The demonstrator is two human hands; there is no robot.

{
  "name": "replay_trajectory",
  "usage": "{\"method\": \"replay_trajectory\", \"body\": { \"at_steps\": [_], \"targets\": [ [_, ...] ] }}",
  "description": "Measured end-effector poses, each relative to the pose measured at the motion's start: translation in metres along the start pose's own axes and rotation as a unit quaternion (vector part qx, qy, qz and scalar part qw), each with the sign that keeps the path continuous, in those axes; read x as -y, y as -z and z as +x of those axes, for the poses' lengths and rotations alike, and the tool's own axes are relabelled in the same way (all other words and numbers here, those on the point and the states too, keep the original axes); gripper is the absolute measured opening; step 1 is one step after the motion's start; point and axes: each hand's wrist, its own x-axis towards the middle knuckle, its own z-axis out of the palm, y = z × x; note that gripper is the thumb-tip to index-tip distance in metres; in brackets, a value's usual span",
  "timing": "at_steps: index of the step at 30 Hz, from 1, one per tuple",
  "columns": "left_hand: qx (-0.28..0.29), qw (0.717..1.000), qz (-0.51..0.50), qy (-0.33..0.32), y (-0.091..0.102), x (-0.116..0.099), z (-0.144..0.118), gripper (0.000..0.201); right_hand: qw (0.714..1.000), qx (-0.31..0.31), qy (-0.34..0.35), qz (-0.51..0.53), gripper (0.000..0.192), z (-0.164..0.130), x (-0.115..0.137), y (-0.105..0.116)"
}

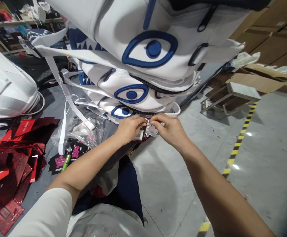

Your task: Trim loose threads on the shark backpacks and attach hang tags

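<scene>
at far left a heap of red foil cards (12, 158) lies loose on the grey table (46, 95), with clear plastic bags (84, 128) and small black tags with pink prints (59, 162) beside it. the left hand (129, 128) has its fingers curled and pressed onto a small hang tag (140, 134) at the lowest of the stacked white backpacks with blue eyes (138, 56). the right hand (169, 128) meets it, thumb and forefinger pinching the tag's string. judging by this, the tag on this bag is mid-attachment, not finished; many cards and tags remain unused. at right, a metal stool (229, 97) and flattened cardboard (264, 79) sit on the floor.
</scene>
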Motion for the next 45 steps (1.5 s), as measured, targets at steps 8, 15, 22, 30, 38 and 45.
{"method": "replay_trajectory", "body": {
  "at_steps": [8,15,22,30,38,45],
  "targets": [
    [0.030,0.999,0.035,0.000,-0.001,-0.002,0.000,0.024,0.998,0.038,0.007,-0.042,0.015,0.001,-0.001,-0.001],
    [0.069,0.996,0.062,0.009,0.007,-0.013,0.007,0.022,0.996,0.054,-0.007,-0.067,0.015,0.007,-0.008,0.000],
    [0.087,0.996,0.007,0.003,0.005,-0.008,0.010,0.024,0.984,0.093,-0.123,-0.095,0.019,0.021,0.013,0.004],
    [0.065,0.998,-0.018,-0.015,-0.001,-0.005,0.011,0.032,0.966,0.093,-0.191,-0.146,0.024,0.029,0.011,-0.001],
    [0.066,0.997,-0.050,-0.005,-0.004,0.000,-0.008,0.023,0.967,0.070,-0.228,-0.090,0.041,0.021,0.007,-0.007],
    [0.055,0.998,-0.023,0.030,-0.003,-0.007,-0.003,0.027,0.976,0.064,-0.203,-0.052,0.038,0.017,0.026,-0.005]
  ]
}}
